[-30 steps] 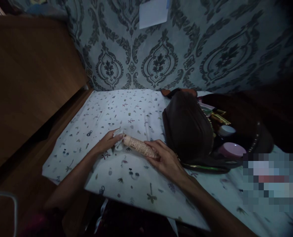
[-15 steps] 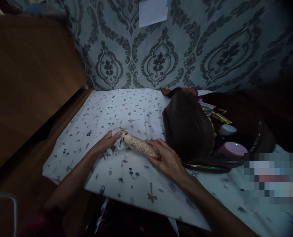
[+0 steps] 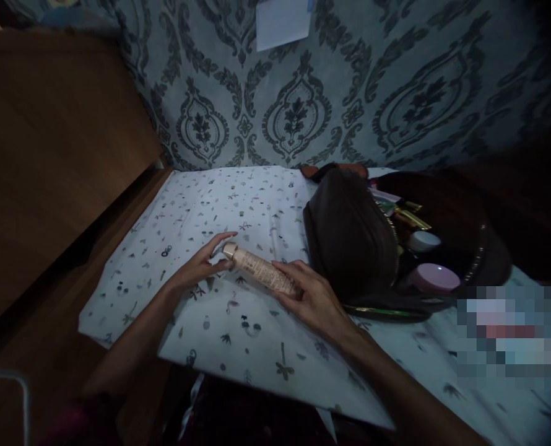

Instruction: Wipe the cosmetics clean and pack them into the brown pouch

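Observation:
My right hand [image 3: 310, 294] is closed around the lower end of a beige squeeze tube [image 3: 261, 271] printed with small lines of text. The tube lies at a slant above the patterned cloth, its cap [image 3: 229, 250] pointing up and left. At that cap end is my left hand [image 3: 207, 262], thumb and fingers spread apart around it. The left thumb tip is close to the cap or touching it; I cannot tell which. Something whitish shows between the left fingers, too unclear to name.
A dark bag [image 3: 350, 235] gapes with its zip undone on the right, holding a pink-lidded jar [image 3: 436, 277], a white lid [image 3: 425, 241] and gold-coloured items. A white cloth with small prints [image 3: 238, 204] covers the surface. A wooden cabinet [image 3: 62, 136] stands left; patterned wallpaper [image 3: 294, 111] is behind.
My left fingers have come off the tube's cap and spread apart, so the cap now shows. The right hand keeps its hold on the tube. The view has shifted slightly.

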`<state>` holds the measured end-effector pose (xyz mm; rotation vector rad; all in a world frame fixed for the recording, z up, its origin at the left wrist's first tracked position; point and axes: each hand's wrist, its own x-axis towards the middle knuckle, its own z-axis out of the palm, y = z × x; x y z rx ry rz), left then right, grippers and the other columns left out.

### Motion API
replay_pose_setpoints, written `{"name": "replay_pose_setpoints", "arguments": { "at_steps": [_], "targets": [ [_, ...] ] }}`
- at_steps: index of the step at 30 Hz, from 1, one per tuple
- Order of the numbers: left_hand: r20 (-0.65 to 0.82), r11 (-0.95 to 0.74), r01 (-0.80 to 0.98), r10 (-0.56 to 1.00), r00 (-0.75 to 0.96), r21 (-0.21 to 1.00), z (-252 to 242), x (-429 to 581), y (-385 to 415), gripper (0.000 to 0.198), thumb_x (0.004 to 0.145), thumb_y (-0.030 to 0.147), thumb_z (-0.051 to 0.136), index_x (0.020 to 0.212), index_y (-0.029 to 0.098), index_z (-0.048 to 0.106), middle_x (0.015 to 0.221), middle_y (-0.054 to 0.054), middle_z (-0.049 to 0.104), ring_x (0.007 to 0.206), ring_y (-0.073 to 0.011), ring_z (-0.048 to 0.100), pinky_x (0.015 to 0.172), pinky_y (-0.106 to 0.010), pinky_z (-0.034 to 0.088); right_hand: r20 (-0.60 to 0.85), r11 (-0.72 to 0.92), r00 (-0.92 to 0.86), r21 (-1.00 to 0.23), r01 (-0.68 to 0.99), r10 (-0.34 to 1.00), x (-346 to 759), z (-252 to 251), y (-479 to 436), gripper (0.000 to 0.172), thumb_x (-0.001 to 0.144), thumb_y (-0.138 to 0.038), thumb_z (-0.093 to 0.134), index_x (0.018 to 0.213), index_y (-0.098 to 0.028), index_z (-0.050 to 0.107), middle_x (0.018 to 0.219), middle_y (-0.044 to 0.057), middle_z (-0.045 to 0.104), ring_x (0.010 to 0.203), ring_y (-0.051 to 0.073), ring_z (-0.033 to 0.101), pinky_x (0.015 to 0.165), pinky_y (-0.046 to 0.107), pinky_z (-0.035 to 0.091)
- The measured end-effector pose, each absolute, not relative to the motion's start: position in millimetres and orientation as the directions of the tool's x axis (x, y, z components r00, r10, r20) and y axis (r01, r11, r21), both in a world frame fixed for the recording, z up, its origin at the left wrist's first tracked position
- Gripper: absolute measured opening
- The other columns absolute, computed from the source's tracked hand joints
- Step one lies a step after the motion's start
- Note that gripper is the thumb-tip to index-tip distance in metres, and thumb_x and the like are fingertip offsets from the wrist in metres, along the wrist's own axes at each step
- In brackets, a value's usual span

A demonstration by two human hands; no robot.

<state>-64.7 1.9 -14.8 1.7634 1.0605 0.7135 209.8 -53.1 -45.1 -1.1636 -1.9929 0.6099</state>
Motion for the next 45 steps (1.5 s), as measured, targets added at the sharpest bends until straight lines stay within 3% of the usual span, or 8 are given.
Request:
{"name": "replay_pose_setpoints", "arguments": {
  "at_steps": [4,10,15,19,24,33,39,45],
  "targets": [
    [-0.077,-0.049,0.394,0.952,0.298,0.918,-26,-61,4,0.055,0.085,0.062,0.055,0.121,0.021,0.058,0.118,-0.009,0.064,0.112,-0.0284,0.057,0.09,-0.033,0.047,0.355,0.486,-0.334,-0.682,0.547,0.873,210,-45,-54,0.045,0.082,-0.023,0.064,0.127,-0.024,0.062,0.105,0.008,0.064,0.093,0.024,0.065,0.082,0.04,0.057],
    [0.004,-0.174,0.327,0.888,0.46,0.929,-17,-62,5,0.041,0.082,0.043,0.067,0.115,0.02,0.061,0.098,-0.003,0.062,0.087,-0.0186,0.058,0.079,-0.026,0.047,0.326,0.467,-0.337,-0.672,0.574,0.883,210,-46,-54,0.047,0.08,-0.022,0.064,0.127,-0.024,0.063,0.104,0.007,0.064,0.09,0.023,0.065,0.079,0.038,0.057],
    [-0.018,-0.163,0.311,0.862,0.507,0.936,-11,-68,7,0.048,0.079,0.034,0.071,0.124,0.021,0.063,0.118,-0.007,0.065,0.108,-0.0236,0.059,0.091,-0.03,0.046,0.263,0.416,-0.339,-0.732,0.54,0.903,209,-44,-54,0.045,0.081,-0.026,0.067,0.125,-0.021,0.065,0.094,0.005,0.064,0.082,0.021,0.065,0.075,0.036,0.056],
    [-0.057,-0.082,0.28,0.888,0.457,0.956,-9,-64,5,0.05,0.082,0.05,0.067,0.123,0.021,0.066,0.128,-0.008,0.065,0.119,-0.0277,0.057,0.097,-0.033,0.046,0.276,0.422,-0.337,-0.741,0.522,0.9,208,-40,-55,0.044,0.081,-0.026,0.068,0.124,-0.019,0.065,0.095,0.007,0.065,0.085,0.023,0.066,0.076,0.038,0.056],
    [-0.098,0.018,0.234,0.937,0.335,0.972,-9,-56,0,0.065,0.087,0.069,0.047,0.118,0.016,0.068,0.101,-0.008,0.072,0.098,-0.0246,0.064,0.088,-0.031,0.048,0.304,0.434,-0.324,-0.755,0.492,0.896,206,-39,-56,0.044,0.079,-0.022,0.067,0.123,-0.024,0.065,0.094,0.005,0.065,0.083,0.021,0.065,0.073,0.036,0.056],
    [0.0,-0.034,0.155,0.977,0.215,0.987,-17,-53,0,0.04,0.08,0.042,0.063,0.114,0.022,0.058,0.071,0.005,0.056,0.054,-0.0108,0.044,0.054,-0.022,0.036,0.27,0.379,-0.298,-0.828,0.413,0.915,202,-41,-55,0.044,0.077,-0.022,0.07,0.12,-0.022,0.064,0.1,0.005,0.066,0.09,0.022,0.066,0.08,0.036,0.055],
    [0.022,-0.062,0.183,0.976,0.216,0.981,-11,-55,2,0.031,0.07,0.032,0.062,0.096,0.017,0.065,0.09,-0.003,0.066,0.077,-0.018,0.057,0.067,-0.025,0.043,0.335,0.448,-0.308,-0.768,0.458,0.89,204,-45,-56,0.046,0.078,-0.018,0.066,0.124,-0.022,0.063,0.099,0.005,0.063,0.089,0.022,0.064,0.079,0.037,0.055],
    [0.002,-0.073,0.202,0.943,0.333,0.977,-11,-56,5,0.04,0.08,0.052,0.06,0.095,0.016,0.068,0.089,-0.005,0.069,0.086,-0.0218,0.061,0.079,-0.028,0.045,0.402,0.517,-0.326,-0.694,0.501,0.856,207,-47,-58,0.045,0.084,-0.019,0.062,0.129,-0.023,0.058,0.107,0.008,0.061,0.097,0.023,0.063,0.084,0.04,0.056]
  ]
}}
